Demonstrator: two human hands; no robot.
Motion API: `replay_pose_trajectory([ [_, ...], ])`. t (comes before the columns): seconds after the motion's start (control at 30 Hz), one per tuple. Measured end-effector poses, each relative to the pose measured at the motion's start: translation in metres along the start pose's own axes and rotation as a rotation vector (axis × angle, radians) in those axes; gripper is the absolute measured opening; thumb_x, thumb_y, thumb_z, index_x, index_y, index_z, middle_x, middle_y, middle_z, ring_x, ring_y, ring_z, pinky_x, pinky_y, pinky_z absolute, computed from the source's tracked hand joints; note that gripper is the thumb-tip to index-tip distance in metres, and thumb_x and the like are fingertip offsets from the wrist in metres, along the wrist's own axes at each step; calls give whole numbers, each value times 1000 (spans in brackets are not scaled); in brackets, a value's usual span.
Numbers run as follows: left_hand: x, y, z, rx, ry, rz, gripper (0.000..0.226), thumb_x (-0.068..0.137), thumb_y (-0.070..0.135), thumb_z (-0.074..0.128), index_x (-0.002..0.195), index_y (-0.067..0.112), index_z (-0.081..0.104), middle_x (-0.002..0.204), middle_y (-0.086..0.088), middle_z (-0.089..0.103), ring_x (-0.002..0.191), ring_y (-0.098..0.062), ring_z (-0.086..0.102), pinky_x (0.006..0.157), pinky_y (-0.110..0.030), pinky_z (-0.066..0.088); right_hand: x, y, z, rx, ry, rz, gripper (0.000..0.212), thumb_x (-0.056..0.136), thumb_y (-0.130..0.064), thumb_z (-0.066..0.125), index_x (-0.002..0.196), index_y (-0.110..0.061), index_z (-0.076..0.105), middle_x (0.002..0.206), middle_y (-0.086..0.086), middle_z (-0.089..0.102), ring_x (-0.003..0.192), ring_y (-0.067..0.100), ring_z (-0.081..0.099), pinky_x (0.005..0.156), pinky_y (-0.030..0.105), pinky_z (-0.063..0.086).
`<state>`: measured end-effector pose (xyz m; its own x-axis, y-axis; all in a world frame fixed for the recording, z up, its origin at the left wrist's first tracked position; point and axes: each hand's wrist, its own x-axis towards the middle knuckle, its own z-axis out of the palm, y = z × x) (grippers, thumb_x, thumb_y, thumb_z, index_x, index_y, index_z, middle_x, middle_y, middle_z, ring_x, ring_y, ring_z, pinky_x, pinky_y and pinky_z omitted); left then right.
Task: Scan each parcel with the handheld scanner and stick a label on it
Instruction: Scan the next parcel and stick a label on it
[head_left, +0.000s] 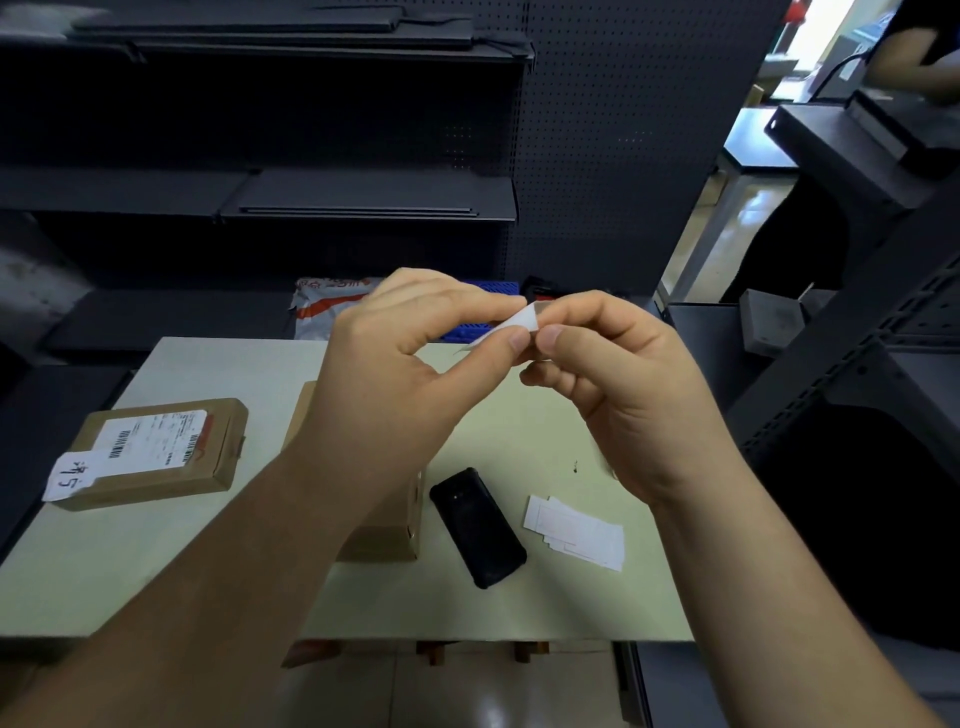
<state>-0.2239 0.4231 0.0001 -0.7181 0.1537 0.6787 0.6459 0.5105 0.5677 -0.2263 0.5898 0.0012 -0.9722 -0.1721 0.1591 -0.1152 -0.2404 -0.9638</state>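
over the table, our left hand and right hand pinch one white label. below the pinch lie scanner, spare labels and parcel

Table: box at 9 o'clock; second box centre; scanner at its 3 o'clock; labels at scanner's 3 o'clock; bag beyond, 12 o'clock.

Matt cardboard parcel — white paper label
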Motion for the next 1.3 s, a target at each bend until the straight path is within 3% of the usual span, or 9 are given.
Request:
replay_pose_trajectory([
  [0.37,-3,3,-3,27,-6,17,18,91,29,65,109,27,68,100,19,66,100,-9,62,88,-25,49,-4,-1,4,-55,-10,-45,22,79,-9,61,68,-24,72,74,-2,69,70,10,65,71,31,49],
  [0.5,-4,5,-5,34,-5,8,18,90,30,66,109,30,66,101,24,62,101,-5,60,88,-19,47,-6,-2,7,-72,-5,-60,21,79,-9,60,68,-24,71,74,-2,69,68,8,63,69,29,49],
  [0.63,-6,8,-8,19,14,-24,18,89,30,69,105,23,70,106,8,67,105,-13,62,88,-25,50,-8,-4,9,-84,12,-73,14,79,-8,60,72,-18,67,71,-3,68,63,5,61,66,26,48],
  [0.77,-6,7,-12,119,37,97,13,89,21,72,97,11,74,101,0,68,100,-19,61,84,-33,50,-11,-5,13,-119,16,-95,13,80,-9,60,72,-18,67,71,-2,67,62,3,59,64,21,47],
  [0.87,-7,4,-14,145,25,153,10,89,18,73,94,11,76,94,2,70,94,-17,63,83,-35,50,-11,-4,15,-186,19,-125,14,80,-12,61,73,-22,68,70,-8,65,64,3,54,66,18,45],
  [1.03,-10,4,-19,64,22,99,9,88,16,73,92,10,77,91,3,72,92,-15,66,81,-36,52,-10,1,19,-329,7,-209,13,83,-13,62,75,-23,66,81,-14,60,75,3,54,68,16,41],
  [1.3,-9,-4,-36,22,40,33,7,84,9,71,88,10,77,87,5,72,88,-10,67,80,-28,53,-1,7,39,-467,15,-332,17,84,-8,64,77,-23,67,87,-18,56,82,5,54,67,19,40],
])
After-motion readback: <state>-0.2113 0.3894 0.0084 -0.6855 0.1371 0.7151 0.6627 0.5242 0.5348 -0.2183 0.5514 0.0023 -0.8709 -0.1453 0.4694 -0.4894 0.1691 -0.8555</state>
